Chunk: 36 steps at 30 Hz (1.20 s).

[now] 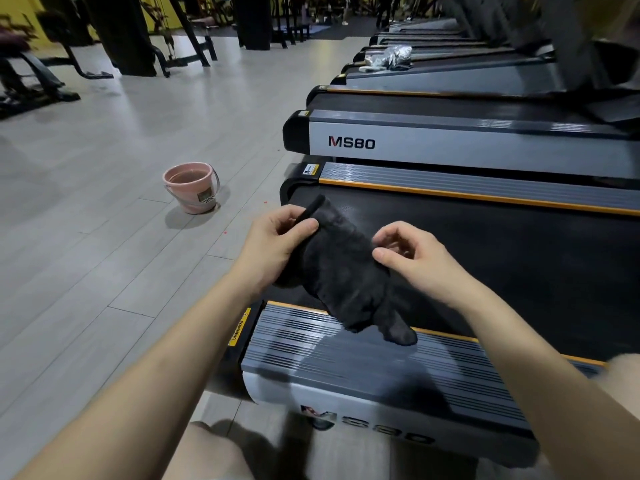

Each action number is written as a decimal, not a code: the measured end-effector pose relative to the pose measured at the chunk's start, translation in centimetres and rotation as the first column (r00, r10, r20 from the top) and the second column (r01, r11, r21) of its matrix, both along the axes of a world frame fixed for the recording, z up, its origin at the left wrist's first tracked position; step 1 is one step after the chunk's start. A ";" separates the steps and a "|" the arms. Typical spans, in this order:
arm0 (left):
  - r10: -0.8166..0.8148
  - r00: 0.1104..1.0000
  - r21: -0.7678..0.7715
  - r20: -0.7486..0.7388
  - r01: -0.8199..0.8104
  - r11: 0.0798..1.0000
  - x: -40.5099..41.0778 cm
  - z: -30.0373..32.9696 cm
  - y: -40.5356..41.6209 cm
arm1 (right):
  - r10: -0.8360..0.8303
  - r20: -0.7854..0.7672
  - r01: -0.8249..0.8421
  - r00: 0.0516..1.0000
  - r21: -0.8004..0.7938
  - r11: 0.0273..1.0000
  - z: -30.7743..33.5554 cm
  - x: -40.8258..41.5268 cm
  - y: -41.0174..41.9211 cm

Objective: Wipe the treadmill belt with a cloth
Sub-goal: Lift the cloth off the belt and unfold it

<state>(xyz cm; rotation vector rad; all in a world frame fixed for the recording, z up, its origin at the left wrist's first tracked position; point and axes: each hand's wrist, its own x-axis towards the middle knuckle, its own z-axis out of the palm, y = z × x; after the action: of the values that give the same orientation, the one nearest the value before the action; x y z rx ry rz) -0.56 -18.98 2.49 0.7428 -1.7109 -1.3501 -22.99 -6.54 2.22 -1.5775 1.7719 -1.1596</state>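
A dark grey cloth (343, 271) hangs in the air above the near side rail (363, 362) and the rear end of the black treadmill belt (502, 258). My left hand (277, 237) grips the cloth's upper corner between thumb and curled fingers. My right hand (408, 254) pinches the cloth's right edge with thumb and fingers. The cloth's lower end droops toward the ribbed grey rail, just above it.
A pink bucket (192, 187) with water stands on the grey floor to the left of the treadmill. More MS80 treadmills (450, 143) line up beyond. Crumpled light cloths (391, 57) lie on a far treadmill. Gym machines (121, 36) stand at the back left. My knees (214, 455) show at the bottom.
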 end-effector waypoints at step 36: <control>-0.325 0.872 0.107 0.367 0.308 0.945 4.3 -7.4 5.8 | 0.055 0.168 -0.076 0.984 0.119 0.990 -3.7 1.5 7.1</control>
<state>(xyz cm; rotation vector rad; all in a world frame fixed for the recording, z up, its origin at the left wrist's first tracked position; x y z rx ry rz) 3.72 -13.13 -4.90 0.8149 -2.1931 -1.5436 -21.49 0.56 -1.46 -1.4144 1.6398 -1.0925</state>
